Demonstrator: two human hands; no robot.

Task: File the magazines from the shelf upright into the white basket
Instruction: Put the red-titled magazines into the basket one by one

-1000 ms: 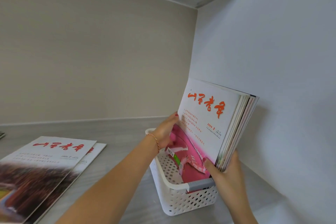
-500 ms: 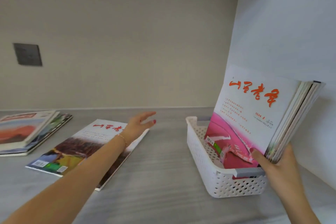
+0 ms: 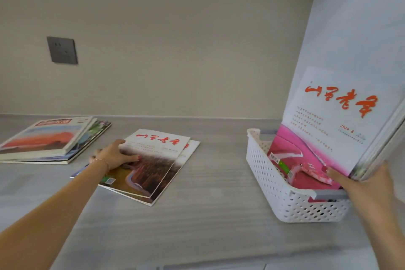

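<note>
A white perforated basket stands at the right of the grey shelf. Several magazines lean upright in it against the right wall; the front one has a white and pink cover with red script. My right hand grips their lower near corner. In the middle of the shelf lie two stacked magazines with a brown landscape cover. My left hand rests on the top one's left edge, thumb on the cover, fingers curled at the edge.
Another flat stack of magazines lies at the far left of the shelf. A dark wall socket sits on the back wall. A white side wall closes the shelf on the right, behind the basket.
My left hand left the magazines in the basket, swung left across the shelf and now lies on the middle stack. The view panned left. My right hand kept its hold.
</note>
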